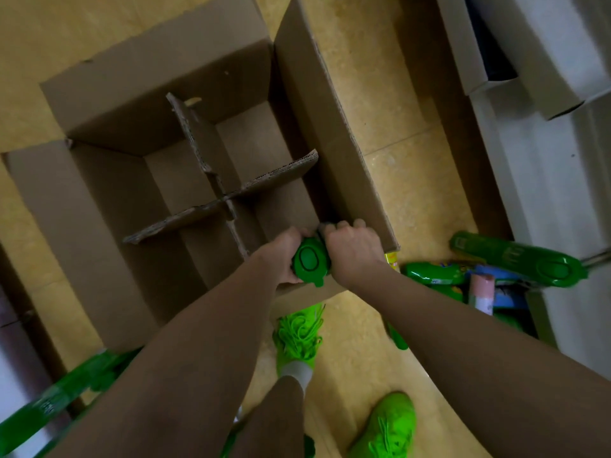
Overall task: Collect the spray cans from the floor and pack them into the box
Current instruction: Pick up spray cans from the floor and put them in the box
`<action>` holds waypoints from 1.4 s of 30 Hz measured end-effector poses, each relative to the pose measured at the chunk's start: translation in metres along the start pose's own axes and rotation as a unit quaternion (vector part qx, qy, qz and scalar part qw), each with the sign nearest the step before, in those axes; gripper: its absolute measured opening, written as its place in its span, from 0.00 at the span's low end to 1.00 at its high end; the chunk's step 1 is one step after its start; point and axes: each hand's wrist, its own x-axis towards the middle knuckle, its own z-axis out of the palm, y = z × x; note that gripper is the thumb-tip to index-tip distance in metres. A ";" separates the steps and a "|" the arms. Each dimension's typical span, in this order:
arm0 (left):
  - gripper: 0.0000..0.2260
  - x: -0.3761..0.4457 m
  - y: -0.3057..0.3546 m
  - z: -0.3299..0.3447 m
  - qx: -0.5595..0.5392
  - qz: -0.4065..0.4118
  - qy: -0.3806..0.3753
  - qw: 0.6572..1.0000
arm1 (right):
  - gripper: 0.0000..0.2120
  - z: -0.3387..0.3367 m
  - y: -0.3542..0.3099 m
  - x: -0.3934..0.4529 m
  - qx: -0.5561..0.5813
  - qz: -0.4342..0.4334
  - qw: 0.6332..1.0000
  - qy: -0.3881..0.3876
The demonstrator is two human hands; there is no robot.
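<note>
On the floor before you stands the open box (pixel 109 94), its near-right compartment under your left hand (pixel 284 256) and right hand (pixel 352 249), both curled around one green spray can (pixel 310 261); more spray cans (pixel 515 262) lie right.

Probably a stockroom or the back of a shop: an open cardboard box (pixel 139 104) with a divider insert (pixel 211 180) is sitting on a yellow tiled floor (pixel 413 153), while pale cartons (pixel 542 54) and green spray cans (pixel 515 262) are lying alongside.

No legible text on the blurred spray cans (pixel 515 259).
</note>
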 end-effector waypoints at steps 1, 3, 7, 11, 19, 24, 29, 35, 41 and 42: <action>0.15 0.002 -0.001 0.000 -0.011 0.004 -0.001 1.000 | 0.25 0.002 0.001 -0.001 0.006 0.002 1.000 -0.001; 0.16 0.005 -0.002 0.003 -0.023 0.006 -0.002 1.000 | 0.28 0.005 0.004 -0.005 0.011 0.005 1.000 0.005; 0.13 0.001 -0.001 0.004 -0.021 -0.002 -0.015 1.000 | 0.28 0.010 0.003 -0.010 0.030 0.007 0.999 0.030; 0.15 0.003 -0.001 -0.001 0.001 0.002 0.019 1.000 | 0.26 0.018 0.000 -0.017 0.046 0.018 0.997 0.056; 0.13 -0.021 -0.010 0.013 0.023 0.052 0.054 0.997 | 0.35 0.024 0.000 -0.044 0.133 0.065 0.983 0.108; 0.24 -0.023 -0.024 0.019 0.191 0.188 0.172 0.948 | 0.33 0.032 0.011 -0.068 0.149 0.086 0.972 0.163; 0.25 -0.055 -0.070 0.045 0.387 0.383 0.352 0.761 | 0.28 0.062 0.037 -0.106 0.169 0.142 0.949 0.223; 0.24 -0.057 -0.143 0.117 0.422 0.574 0.294 0.638 | 0.28 0.138 0.074 -0.164 0.194 0.252 0.923 0.216; 0.26 -0.005 -0.203 0.181 0.480 0.571 0.231 0.626 | 0.32 0.223 0.111 -0.211 0.285 0.367 0.863 0.199; 0.26 0.007 -0.213 0.189 0.482 0.546 0.223 0.648 | 0.32 0.238 0.118 -0.215 0.298 0.382 0.852 0.199</action>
